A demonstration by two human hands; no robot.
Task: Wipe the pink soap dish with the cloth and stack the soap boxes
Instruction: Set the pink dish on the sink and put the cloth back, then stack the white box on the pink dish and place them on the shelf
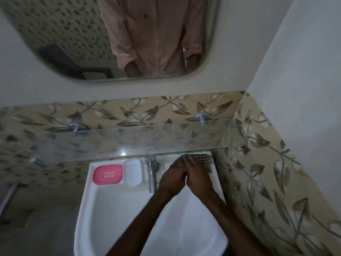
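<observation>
Pink plastic, rectangular and pierced by small drain slots, the soap dish (pixel 107 174) is seen lying flat on the back ledge of the white ceramic basin (pixel 81 218), at its far left corner. A white, rounded plastic soap box (pixel 133 172) is set just beside it on the right, apparently touching its edge. A chrome tap (pixel 152 178) is mounted at the middle of the ledge, between the white box and the hands.

At the far right corner of the ledge a dark-and-white checked cloth (pixel 203 157) is laid, partly hidden under the fingers. The left hand (pixel 172 175) and the right hand (pixel 199 174) are held side by side, touching each other, with their fingers reaching onto the cloth. The picture is blurred there, so it cannot be told whether the cloth is pinched or only pressed by either hand.

A frosted glass shelf (pixel 129 143) is fixed on metal pegs above the ledge, against beige leaf-patterned tiles (pixel 258 172). A checked shirt and two forearms are reflected in the rounded wall mirror (pixel 64 34) higher up.
</observation>
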